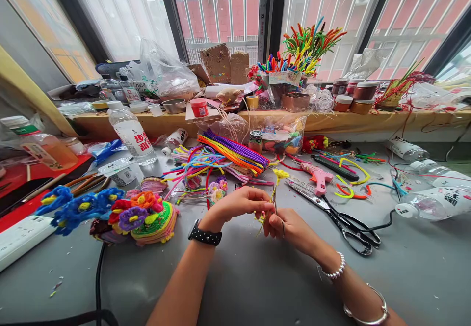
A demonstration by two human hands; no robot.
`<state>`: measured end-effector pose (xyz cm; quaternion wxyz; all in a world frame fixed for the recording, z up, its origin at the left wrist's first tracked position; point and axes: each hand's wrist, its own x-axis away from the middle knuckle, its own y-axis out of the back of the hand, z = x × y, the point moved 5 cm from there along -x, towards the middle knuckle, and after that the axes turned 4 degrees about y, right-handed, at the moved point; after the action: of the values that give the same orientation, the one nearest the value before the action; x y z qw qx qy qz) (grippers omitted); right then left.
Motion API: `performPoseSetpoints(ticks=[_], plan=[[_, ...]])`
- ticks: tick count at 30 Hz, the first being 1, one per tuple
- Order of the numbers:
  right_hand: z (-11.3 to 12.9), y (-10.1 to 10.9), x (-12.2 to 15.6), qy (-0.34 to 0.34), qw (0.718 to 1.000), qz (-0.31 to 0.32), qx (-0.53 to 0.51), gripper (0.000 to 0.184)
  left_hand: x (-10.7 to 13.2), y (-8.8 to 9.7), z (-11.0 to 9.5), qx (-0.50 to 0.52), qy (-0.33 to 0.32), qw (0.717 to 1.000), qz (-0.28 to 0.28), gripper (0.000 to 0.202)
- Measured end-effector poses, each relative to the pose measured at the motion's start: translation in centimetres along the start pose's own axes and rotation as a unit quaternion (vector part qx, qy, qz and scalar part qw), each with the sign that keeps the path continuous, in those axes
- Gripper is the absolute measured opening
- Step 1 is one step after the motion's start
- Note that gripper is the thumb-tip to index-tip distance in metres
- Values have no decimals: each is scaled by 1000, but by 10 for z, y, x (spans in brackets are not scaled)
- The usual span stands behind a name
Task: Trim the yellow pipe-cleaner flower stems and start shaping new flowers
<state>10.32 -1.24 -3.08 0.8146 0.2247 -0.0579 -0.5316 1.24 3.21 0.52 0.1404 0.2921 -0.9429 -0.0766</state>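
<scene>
Between my hands stands a small yellow pipe-cleaner flower (280, 174), its thin stem running down into my fingers. My left hand (241, 205), with a black dotted watch strap at the wrist, has its fingertips closed on the stem from the left. My right hand (289, 228) pinches the lower stem between thumb and fingers. Thin strands stick out below the fingertips, and a bit of yellow and pink shows behind them; what it is I cannot make out. Just beyond lies a heap of coloured pipe cleaners (235, 151).
Right of my hands lie large black-handled scissors (331, 213) and a pink glue gun (318, 176). Fuzzy flower crafts (154, 220) sit at left, near a standing water bottle (132, 134). Several bottles (437, 201) lie at right. A crowded wooden ledge (165, 122) runs below the window.
</scene>
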Motion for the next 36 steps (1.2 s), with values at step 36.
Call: performPoseSetpoints(ticks=[36], plan=[[-1, 3, -1, -4, 998, -10, 56, 68, 2, 0, -3, 30, -20, 999, 13, 26]])
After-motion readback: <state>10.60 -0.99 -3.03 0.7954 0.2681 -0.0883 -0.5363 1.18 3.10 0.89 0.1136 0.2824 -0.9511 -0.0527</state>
